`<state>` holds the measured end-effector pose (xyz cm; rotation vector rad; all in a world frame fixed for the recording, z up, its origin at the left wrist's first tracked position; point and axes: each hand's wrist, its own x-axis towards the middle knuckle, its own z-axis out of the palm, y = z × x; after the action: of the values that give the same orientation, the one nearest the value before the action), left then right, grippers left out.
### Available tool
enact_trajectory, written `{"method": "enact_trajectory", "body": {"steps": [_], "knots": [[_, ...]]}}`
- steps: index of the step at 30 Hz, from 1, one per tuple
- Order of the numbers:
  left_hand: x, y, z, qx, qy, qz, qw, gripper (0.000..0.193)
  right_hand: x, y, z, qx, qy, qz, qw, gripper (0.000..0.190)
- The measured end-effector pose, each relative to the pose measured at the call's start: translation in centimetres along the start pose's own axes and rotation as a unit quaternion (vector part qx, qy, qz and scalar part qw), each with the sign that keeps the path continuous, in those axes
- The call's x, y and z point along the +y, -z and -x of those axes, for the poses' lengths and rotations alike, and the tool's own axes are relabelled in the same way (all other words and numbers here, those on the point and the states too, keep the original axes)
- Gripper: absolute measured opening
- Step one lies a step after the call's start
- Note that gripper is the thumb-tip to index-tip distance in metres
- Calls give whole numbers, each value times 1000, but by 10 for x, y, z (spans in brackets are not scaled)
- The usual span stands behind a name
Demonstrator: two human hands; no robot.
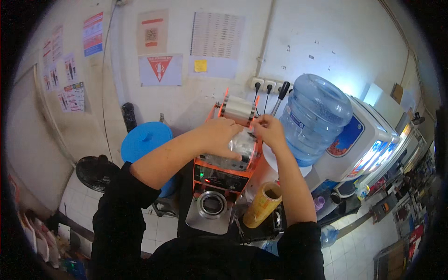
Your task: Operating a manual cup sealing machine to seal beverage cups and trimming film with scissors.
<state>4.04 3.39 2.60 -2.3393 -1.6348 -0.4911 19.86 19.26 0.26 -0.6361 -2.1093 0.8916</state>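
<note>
An orange cup sealing machine (221, 176) stands before me, with green and red lights lit on its dark front panel. A roll of sealing film (238, 108) is mounted across its top. My left hand (222, 138) lies over the upper part of the machine, thumb and fingers spread against shiny clear film (242, 144). At the machine's right side, just below the roll, my right hand (269, 129) has its fingers curled close to the film's edge. Whether anything is pinched there is hidden. A round metal cup holder (212, 204) sits on the metal tray at the front.
On the right, a blue water bottle (315, 119) stands inverted beside a white appliance (367, 129). A yellowish wrap roll (262, 206) leans near the machine's lower right. A lidded blue bucket (145, 140) and a black fan (97, 173) are on the left. Plugged sockets (268, 85) line the wall.
</note>
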Motion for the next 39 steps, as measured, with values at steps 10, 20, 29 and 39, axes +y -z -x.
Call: {"method": "enact_trajectory", "body": {"steps": [10, 20, 29, 39], "knots": [[-4, -1, -1, 18, -12, 54, 998, 76, 102, 150, 260, -88, -276, -123, 949, 17], [-1, 6, -4, -19, 29, 57, 998, 81, 301, 40, 381, 85, -599, -118, 787, 32], [-2, 4, -3, -26, 76, 95, 992, 84, 278, 25, 393, 169, -551, -178, 797, 19], [-5, 3, -6, -45, 83, 90, 991, 85, 287, -17, 465, 389, -383, -303, 781, 13]]}}
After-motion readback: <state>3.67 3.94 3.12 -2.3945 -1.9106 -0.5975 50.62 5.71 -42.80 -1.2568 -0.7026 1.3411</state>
